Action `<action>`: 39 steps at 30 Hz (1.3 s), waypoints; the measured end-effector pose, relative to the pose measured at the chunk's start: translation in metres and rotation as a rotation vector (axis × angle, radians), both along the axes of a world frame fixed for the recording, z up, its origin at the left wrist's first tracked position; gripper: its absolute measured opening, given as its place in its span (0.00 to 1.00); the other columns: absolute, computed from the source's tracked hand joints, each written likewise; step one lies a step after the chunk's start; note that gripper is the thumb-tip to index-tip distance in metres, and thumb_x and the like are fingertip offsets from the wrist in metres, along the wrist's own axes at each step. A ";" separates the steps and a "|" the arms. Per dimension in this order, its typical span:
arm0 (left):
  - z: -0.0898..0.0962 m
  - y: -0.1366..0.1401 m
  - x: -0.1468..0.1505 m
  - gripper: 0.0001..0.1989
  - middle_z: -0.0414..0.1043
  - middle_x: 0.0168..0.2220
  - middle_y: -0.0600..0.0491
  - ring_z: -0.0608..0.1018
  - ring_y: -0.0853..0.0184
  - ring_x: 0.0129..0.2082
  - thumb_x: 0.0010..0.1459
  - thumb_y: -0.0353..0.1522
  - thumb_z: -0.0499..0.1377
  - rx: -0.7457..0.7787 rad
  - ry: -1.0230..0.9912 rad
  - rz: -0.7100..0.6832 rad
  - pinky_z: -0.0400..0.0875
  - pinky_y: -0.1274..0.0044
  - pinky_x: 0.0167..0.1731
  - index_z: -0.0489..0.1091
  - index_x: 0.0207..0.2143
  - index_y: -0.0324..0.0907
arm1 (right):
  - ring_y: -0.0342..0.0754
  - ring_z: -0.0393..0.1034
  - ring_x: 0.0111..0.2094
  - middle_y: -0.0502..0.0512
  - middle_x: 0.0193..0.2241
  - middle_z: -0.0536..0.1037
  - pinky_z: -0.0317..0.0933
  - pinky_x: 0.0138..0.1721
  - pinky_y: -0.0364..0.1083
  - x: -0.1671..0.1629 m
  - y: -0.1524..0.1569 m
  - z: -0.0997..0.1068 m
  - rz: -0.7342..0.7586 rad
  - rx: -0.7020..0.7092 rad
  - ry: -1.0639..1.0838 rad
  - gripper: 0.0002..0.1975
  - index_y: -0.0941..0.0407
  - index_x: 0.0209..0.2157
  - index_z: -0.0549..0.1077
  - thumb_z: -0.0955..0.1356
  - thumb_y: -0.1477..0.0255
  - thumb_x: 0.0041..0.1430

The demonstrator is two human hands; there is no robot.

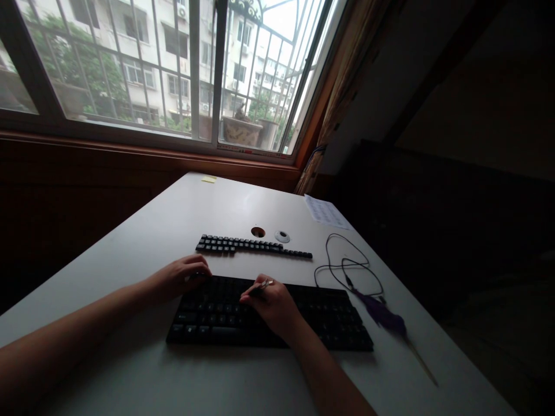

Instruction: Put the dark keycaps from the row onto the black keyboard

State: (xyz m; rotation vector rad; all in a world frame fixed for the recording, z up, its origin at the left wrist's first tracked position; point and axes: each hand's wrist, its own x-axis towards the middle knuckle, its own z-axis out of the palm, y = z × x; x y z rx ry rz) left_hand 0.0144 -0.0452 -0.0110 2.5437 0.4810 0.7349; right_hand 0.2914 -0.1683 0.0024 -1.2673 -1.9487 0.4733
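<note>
A black keyboard (225, 334) lies on the white table, with keycaps visible on its lower left rows; its upper part is too dark to make out well. My left hand (184, 274) rests at the keyboard's top left corner, fingers curled over the edge. Above the middle of the keyboard, my right hand (271, 303) is closed in a pinch around a small slim tool (265, 283). This tool has a dark end and a pale, shiny end, and its exact kind is unclear. Behind the keyboard, loose black keycaps (243, 244) stand in several rows.
A black cable (347, 266) lies looped on the right, near a purple duster (385, 315) with a thin stick handle. Farther back are a round cable hole (258, 232), its grey cover (282, 237), a printed sheet (326, 212) and a yellow note (208, 179). A barred window stands beyond.
</note>
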 end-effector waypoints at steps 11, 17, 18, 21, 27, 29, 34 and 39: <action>-0.006 0.002 0.000 0.09 0.71 0.40 0.48 0.75 0.66 0.38 0.67 0.33 0.54 -0.006 0.000 0.004 0.72 0.74 0.40 0.73 0.42 0.41 | 0.45 0.69 0.27 0.51 0.26 0.72 0.64 0.31 0.45 0.003 0.003 0.000 -0.082 -0.024 0.192 0.07 0.54 0.28 0.79 0.72 0.68 0.58; -0.001 -0.002 0.002 0.10 0.71 0.40 0.48 0.74 0.65 0.39 0.68 0.33 0.52 0.008 -0.003 -0.011 0.72 0.74 0.41 0.73 0.44 0.41 | 0.45 0.68 0.27 0.51 0.25 0.71 0.65 0.31 0.45 0.003 0.004 0.001 -0.105 -0.019 0.273 0.10 0.55 0.27 0.78 0.72 0.63 0.57; 0.001 -0.003 0.002 0.10 0.71 0.40 0.48 0.74 0.65 0.39 0.68 0.33 0.52 0.022 0.003 -0.004 0.71 0.73 0.41 0.73 0.44 0.41 | 0.45 0.68 0.27 0.51 0.26 0.72 0.65 0.31 0.45 0.004 0.004 0.001 -0.113 -0.016 0.286 0.11 0.55 0.27 0.79 0.72 0.63 0.57; 0.005 -0.006 0.002 0.09 0.72 0.40 0.47 0.73 0.64 0.41 0.67 0.32 0.53 0.082 0.005 0.023 0.70 0.72 0.43 0.73 0.43 0.42 | 0.46 0.70 0.31 0.52 0.29 0.74 0.66 0.35 0.46 0.005 0.005 0.004 -0.078 -0.024 0.319 0.10 0.53 0.31 0.80 0.71 0.62 0.58; 0.011 -0.012 0.002 0.07 0.72 0.39 0.48 0.73 0.65 0.40 0.67 0.31 0.54 0.069 -0.088 0.050 0.71 0.73 0.41 0.72 0.41 0.41 | 0.46 0.72 0.33 0.52 0.32 0.75 0.67 0.37 0.46 0.003 0.004 0.011 -0.052 -0.058 0.338 0.07 0.52 0.34 0.80 0.72 0.65 0.58; 0.012 -0.015 0.003 0.07 0.71 0.40 0.48 0.74 0.66 0.39 0.67 0.31 0.54 0.020 -0.107 0.063 0.72 0.75 0.39 0.72 0.41 0.41 | 0.46 0.74 0.34 0.52 0.33 0.77 0.68 0.38 0.47 -0.001 0.003 0.014 -0.071 -0.086 0.349 0.07 0.52 0.35 0.80 0.72 0.65 0.58; 0.011 -0.019 0.007 0.08 0.71 0.38 0.48 0.74 0.66 0.38 0.66 0.31 0.55 -0.010 -0.091 0.041 0.73 0.76 0.39 0.73 0.41 0.41 | 0.48 0.77 0.31 0.52 0.28 0.80 0.70 0.36 0.46 -0.010 -0.002 0.023 -0.120 -0.263 0.467 0.09 0.55 0.36 0.76 0.71 0.64 0.59; 0.013 -0.020 0.009 0.07 0.73 0.38 0.48 0.73 0.64 0.40 0.65 0.32 0.57 0.018 -0.073 0.018 0.71 0.73 0.41 0.73 0.42 0.41 | 0.49 0.79 0.34 0.53 0.29 0.82 0.70 0.38 0.47 -0.017 -0.003 0.021 -0.083 -0.320 0.571 0.10 0.55 0.37 0.74 0.70 0.64 0.60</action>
